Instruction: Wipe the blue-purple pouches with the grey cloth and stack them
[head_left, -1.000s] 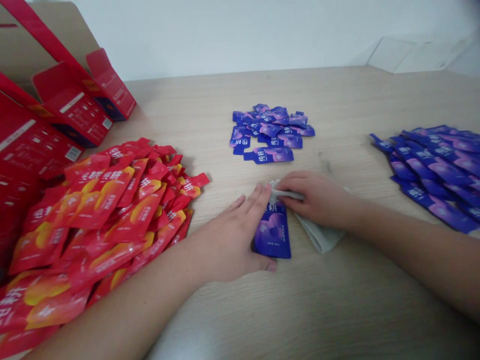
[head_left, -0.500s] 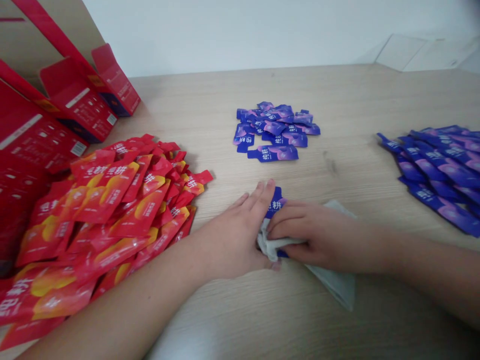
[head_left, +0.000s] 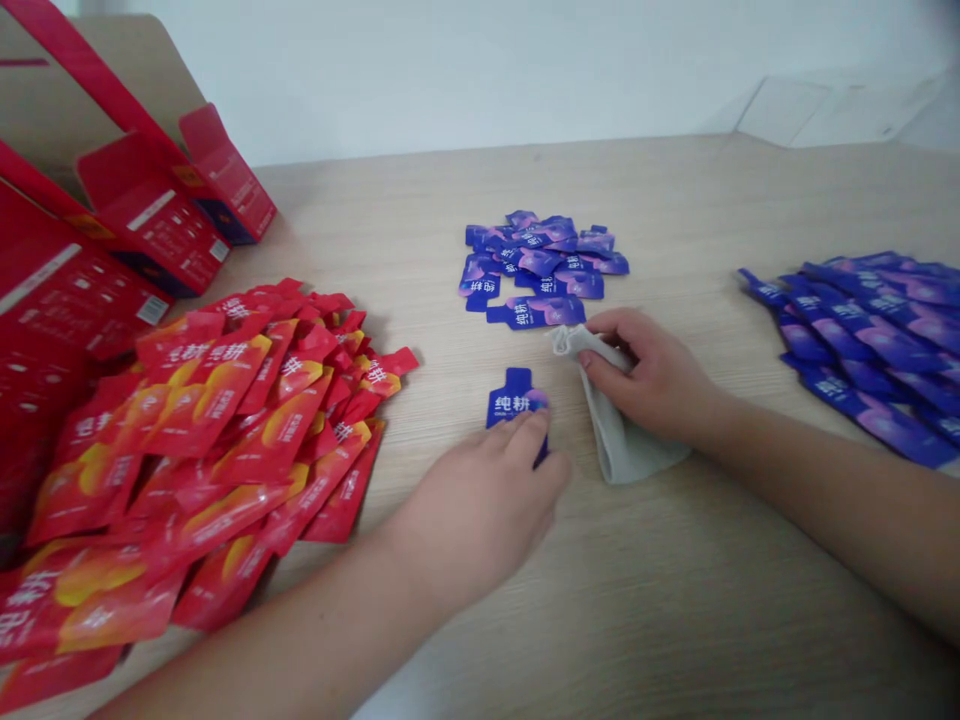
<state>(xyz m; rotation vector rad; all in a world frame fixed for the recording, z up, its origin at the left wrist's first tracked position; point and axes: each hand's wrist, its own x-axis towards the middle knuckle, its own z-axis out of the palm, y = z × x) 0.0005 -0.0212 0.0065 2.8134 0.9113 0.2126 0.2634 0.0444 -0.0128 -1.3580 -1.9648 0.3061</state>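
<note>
A single blue pouch lies on the wooden table in front of me. My left hand covers its lower half, fingers curled over it and gripping it. To its right my right hand pinches a pale grey cloth that trails on the table toward me. The cloth is off the pouch, a little to its right.
A big heap of red pouches fills the left. Open red cartons stand at the back left. A small pile of blue pouches lies ahead, and a row of blue pouches at the right edge.
My right hand wiped the cloth down over the blue pouch, then lifted it away to the upper right. My left hand slid back and curled onto the pouch's lower half.
</note>
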